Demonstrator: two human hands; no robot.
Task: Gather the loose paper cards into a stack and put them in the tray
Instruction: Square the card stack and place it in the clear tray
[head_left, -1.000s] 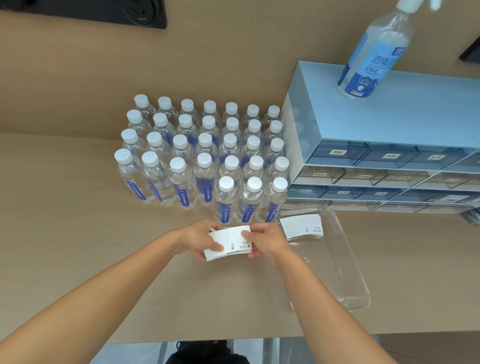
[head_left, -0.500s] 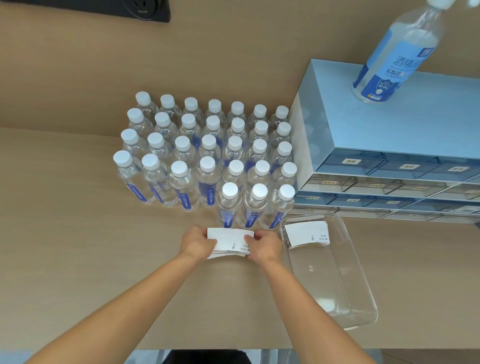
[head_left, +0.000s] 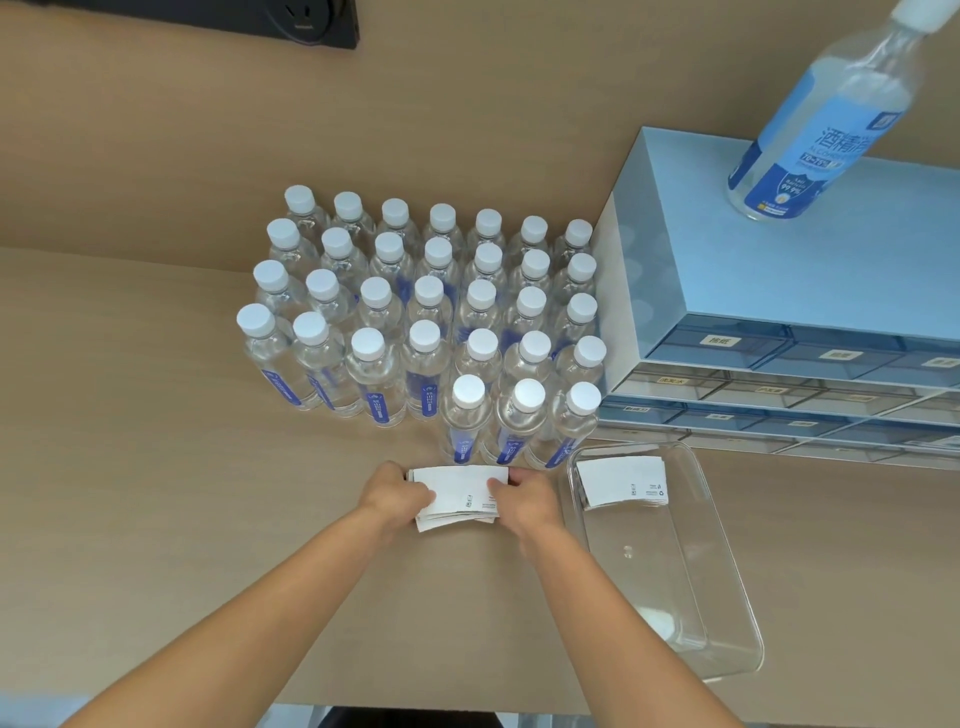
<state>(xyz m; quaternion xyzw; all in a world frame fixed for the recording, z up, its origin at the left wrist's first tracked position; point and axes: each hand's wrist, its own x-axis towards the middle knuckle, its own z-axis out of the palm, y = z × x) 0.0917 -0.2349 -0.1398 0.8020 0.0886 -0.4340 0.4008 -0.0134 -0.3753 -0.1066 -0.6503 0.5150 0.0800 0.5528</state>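
Observation:
A stack of white paper cards (head_left: 457, 493) lies on the wooden desk just in front of the water bottles. My left hand (head_left: 397, 496) grips its left end and my right hand (head_left: 527, 501) grips its right end, thumbs on top. The stack's lower sheets fan out slightly at the near edge. To the right stands a clear plastic tray (head_left: 727, 587), long side running away from me. A second stack of white cards (head_left: 623, 480) lies flat in the tray's far end.
Several clear water bottles (head_left: 431, 317) with white caps stand in rows behind the cards. A blue drawer cabinet (head_left: 779, 291) sits at the back right with a spray bottle (head_left: 826, 114) on top. A black wall socket (head_left: 306, 21) is at the upper left.
The cards were held slightly tilted above the desk; now both hands have pressed them down flat on the desk and squared them. The camera view has shifted a little.

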